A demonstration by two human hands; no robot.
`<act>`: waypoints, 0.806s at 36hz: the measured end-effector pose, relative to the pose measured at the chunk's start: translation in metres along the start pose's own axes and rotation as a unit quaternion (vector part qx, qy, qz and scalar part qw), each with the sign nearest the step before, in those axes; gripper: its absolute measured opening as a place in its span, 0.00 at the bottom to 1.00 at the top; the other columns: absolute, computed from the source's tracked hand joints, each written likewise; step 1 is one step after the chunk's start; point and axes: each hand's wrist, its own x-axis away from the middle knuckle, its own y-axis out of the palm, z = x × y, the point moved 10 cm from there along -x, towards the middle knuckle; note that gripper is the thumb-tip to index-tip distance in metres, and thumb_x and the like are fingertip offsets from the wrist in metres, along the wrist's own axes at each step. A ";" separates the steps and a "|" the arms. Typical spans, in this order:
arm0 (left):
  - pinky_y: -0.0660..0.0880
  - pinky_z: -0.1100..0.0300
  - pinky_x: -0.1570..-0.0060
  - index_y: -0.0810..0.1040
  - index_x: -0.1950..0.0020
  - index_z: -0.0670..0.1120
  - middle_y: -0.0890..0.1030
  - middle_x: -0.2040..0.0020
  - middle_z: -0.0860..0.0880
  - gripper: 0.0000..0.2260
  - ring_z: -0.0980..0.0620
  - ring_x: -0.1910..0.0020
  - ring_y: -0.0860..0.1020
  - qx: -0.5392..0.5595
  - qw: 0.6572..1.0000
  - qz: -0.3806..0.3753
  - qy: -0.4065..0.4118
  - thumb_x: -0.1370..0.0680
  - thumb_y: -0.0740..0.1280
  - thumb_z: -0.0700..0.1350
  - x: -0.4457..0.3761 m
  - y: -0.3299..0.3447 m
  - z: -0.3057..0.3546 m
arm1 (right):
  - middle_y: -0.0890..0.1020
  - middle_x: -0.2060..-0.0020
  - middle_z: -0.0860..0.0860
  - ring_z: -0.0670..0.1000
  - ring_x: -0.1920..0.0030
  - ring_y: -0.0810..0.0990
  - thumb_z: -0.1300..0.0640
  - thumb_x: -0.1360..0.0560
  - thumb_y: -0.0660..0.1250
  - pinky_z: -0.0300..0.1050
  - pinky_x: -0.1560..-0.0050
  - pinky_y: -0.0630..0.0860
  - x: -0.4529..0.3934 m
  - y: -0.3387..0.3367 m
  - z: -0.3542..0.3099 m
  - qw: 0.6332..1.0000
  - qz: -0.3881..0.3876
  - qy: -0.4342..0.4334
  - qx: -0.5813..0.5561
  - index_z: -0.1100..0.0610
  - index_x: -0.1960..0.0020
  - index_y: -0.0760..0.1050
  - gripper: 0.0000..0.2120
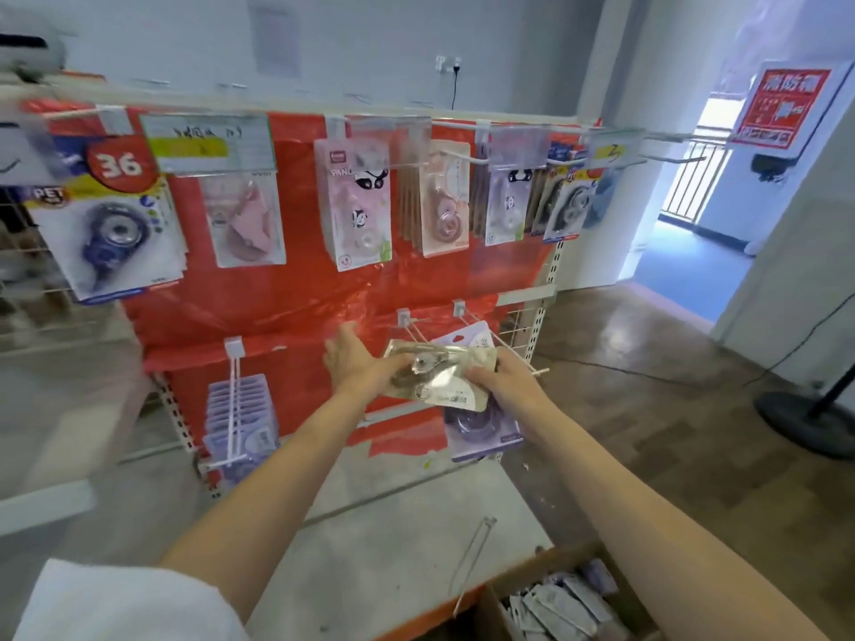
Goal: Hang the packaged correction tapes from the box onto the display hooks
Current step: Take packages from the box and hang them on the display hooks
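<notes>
**Lining a packet up with the lower hook**

On the far left, a lower hook (233,404) is already carrying a full row of purple packets. Moving right, my left hand (356,363) is steadying the near left edge of the packaged correction tape (439,374), fingers mostly straight, thumb pressing on its face. I am holding that packet flat in front of the middle lower hook (414,333), not yet on it. My right hand (502,379) is gripping the packet's right end, fingers curled round it. Just behind, one purple packet (481,427) is hanging. Next, I judge, I am needing to tip the packet upright and thread its hole over the prongs. Bottom right, the box (560,603) is holding more packets.
</notes>
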 end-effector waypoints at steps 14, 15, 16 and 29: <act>0.70 0.59 0.58 0.79 0.56 0.46 0.78 0.60 0.49 0.08 0.53 0.61 0.75 0.035 0.942 -0.325 0.070 0.30 0.76 0.44 0.025 0.048 -0.012 | 0.83 0.56 0.55 0.53 0.55 0.82 0.47 0.21 0.62 0.49 0.53 0.77 -0.016 0.002 -0.017 0.998 0.033 -0.019 -0.043 0.55 0.54 0.77 0.13; 0.71 0.58 0.57 0.79 0.55 0.44 0.79 0.59 0.48 0.08 0.52 0.60 0.76 0.062 0.939 -0.333 0.056 0.30 0.75 0.43 0.027 0.049 -0.014 | 0.84 0.55 0.55 0.54 0.54 0.82 0.43 0.21 0.59 0.51 0.50 0.77 -0.015 0.001 -0.012 0.997 0.041 -0.005 -0.062 0.55 0.54 0.78 0.17; 0.72 0.57 0.57 0.79 0.52 0.42 0.80 0.59 0.48 0.08 0.52 0.59 0.78 0.088 0.935 -0.340 0.041 0.29 0.74 0.42 0.029 0.050 -0.016 | 0.83 0.55 0.55 0.55 0.53 0.82 0.42 0.20 0.57 0.53 0.48 0.76 -0.015 -0.003 -0.004 0.994 0.060 0.024 -0.090 0.55 0.54 0.78 0.19; 0.77 0.48 0.49 0.77 0.47 0.44 0.83 0.53 0.46 0.05 0.48 0.58 0.81 0.366 0.885 -0.266 -0.112 0.23 0.66 0.41 0.026 0.056 -0.025 | 0.84 0.55 0.53 0.53 0.54 0.82 0.53 0.18 0.56 0.46 0.55 0.78 0.005 -0.023 0.026 0.972 0.076 0.105 -0.195 0.55 0.52 0.77 0.12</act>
